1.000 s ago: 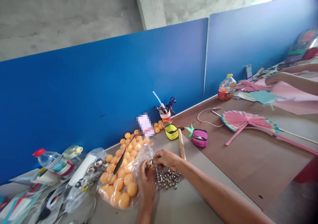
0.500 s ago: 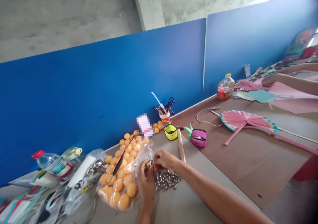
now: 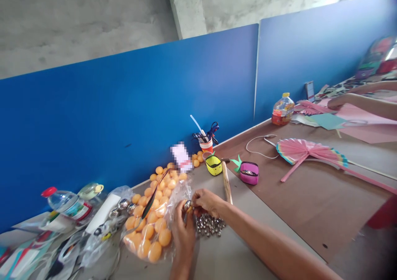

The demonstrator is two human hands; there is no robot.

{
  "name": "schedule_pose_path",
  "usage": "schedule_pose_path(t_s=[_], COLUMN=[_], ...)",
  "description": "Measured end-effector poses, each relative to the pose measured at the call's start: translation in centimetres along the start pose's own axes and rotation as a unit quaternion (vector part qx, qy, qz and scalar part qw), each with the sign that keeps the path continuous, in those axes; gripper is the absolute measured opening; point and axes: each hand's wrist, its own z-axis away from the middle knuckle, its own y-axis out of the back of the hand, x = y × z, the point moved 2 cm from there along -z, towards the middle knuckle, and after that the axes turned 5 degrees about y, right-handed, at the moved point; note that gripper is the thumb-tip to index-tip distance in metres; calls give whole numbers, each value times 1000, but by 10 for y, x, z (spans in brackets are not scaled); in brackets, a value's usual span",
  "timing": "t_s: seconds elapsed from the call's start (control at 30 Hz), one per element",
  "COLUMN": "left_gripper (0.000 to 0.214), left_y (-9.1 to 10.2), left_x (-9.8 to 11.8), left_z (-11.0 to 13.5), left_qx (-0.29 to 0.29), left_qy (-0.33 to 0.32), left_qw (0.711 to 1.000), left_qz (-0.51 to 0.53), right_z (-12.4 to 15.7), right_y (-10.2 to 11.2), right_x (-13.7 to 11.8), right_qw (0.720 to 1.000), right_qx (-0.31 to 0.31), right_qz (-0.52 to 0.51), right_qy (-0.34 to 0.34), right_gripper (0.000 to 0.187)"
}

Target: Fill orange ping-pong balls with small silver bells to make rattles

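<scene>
Between the fingers of my left hand [image 3: 183, 225] is a shiny silver ball [image 3: 187, 205], with a little orange showing beside it. The fingers of my right hand [image 3: 206, 201] are pinched together at the ball's right side; whatever small thing they may hold is hidden. Just below my right wrist lies a heap of small shiny metal balls [image 3: 211, 226]. Left of my left hand, a clear plastic bag [image 3: 178, 199] lies by many orange balls [image 3: 160, 225], some inside it. A dark, thin-handled tool [image 3: 150, 203] rests across them.
Beyond my hands are a wooden stick [image 3: 227, 183], a yellow pouch [image 3: 214, 165], a magenta pouch [image 3: 249, 173] and a cup of tools [image 3: 206, 144]. Bottles [image 3: 70, 205] and plastic clutter stand left. A pink paper fan [image 3: 305, 151] lies right, near another person's arm [image 3: 362, 103].
My right fingers have shifted slightly at the ball, and more of its silver side shows in my left hand. Otherwise the view has moved only a little.
</scene>
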Motion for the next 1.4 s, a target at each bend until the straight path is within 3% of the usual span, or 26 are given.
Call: schedule_pose_path(t_s=[0.13,0.2,0.27,0.33,0.43,0.53,0.6,0.73,0.87,1.0,1.1,1.23,1.33,1.4], left_gripper=[44,42,39,38,41,43,43,49,47,42,40,40,40,41], left_y=[-2,-4,-5,-5,-4,-2,-2,-1,0,0,0,-1,-2,-1], left_x=[-4,-5,-4,-4,-4,-1,1,3,0,-1,0,-2,-5,-5], left_z=[-1,-1,-1,-1,-2,-3,-3,-3,-4,-4,-4,-6,-6,-6], left_qx=[-24,-39,-46,-50,-51,-35,-25,-15,-15,-17,-2,2,-3,-5], left_qy=[48,59,62,66,68,66,67,61,39,40,40,41,46,45], left_qw=[998,995,993,992,992,994,994,996,999,999,999,999,998,998], left_qz=[43,72,92,98,89,85,81,59,30,31,19,25,36,35], right_z=[-4,-5,-5,-5,-2,5,10,17,15,11,13,19,19,17], right_y=[14,25,36,42,43,36,30,18,15,21,22,14,7,6], right_x=[-6,-13,-19,-21,-19,-15,-14,-14,-12,-13,-14,-10,-5,-3], right_qw=[997,981,936,908,879,816,778,733,715,733,747,717,691,690], right_qx=[-52,-70,-69,-63,-52,-63,-80,-93,-103,-95,-124,-130,-125,-126], right_qz=[40,153,319,391,459,563,608,651,667,649,632,657,681,683], right_qy=[36,93,134,139,118,115,135,174,179,178,167,193,208,205], right_gripper=[8,5,7,11,19,30,36,36,32,30,27,36,31,29])
